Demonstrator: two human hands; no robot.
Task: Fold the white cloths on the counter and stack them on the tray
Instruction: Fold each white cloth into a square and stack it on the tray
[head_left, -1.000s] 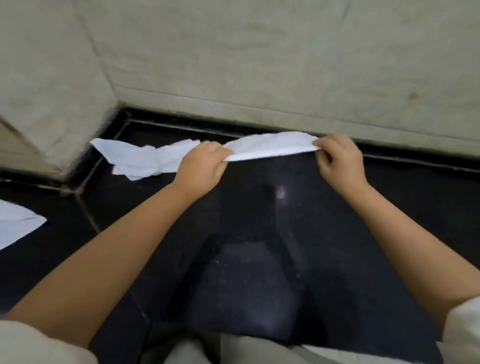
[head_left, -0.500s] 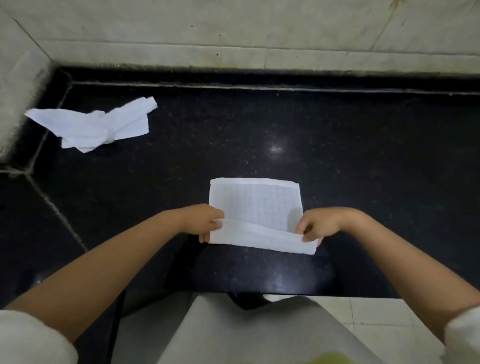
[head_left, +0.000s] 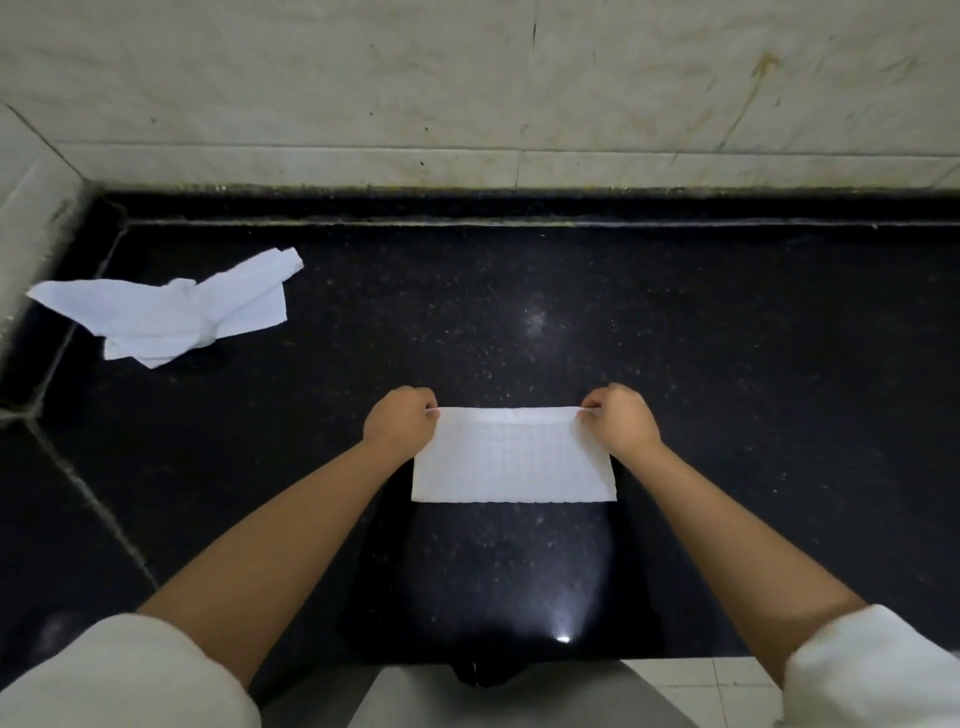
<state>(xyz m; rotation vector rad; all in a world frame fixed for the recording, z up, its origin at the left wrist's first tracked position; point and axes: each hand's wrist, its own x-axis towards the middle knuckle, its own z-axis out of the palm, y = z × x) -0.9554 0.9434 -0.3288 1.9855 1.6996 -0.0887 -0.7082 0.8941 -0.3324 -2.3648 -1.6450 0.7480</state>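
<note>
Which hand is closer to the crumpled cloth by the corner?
The left hand. The crumpled cloth lies up and to its left, while the right hand is farther away, pinching the other top corner of the folded cloth.

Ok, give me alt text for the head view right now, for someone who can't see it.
Two bare hands, left hand and right hand, pinch the far corners of a flat rectangular white cloth lying on a black speckled stone counter. A crumpled white cloth lies far left, near the pale tiled wall.

left hand (head_left: 399, 422), right hand (head_left: 621, 420), pinching grip
</note>
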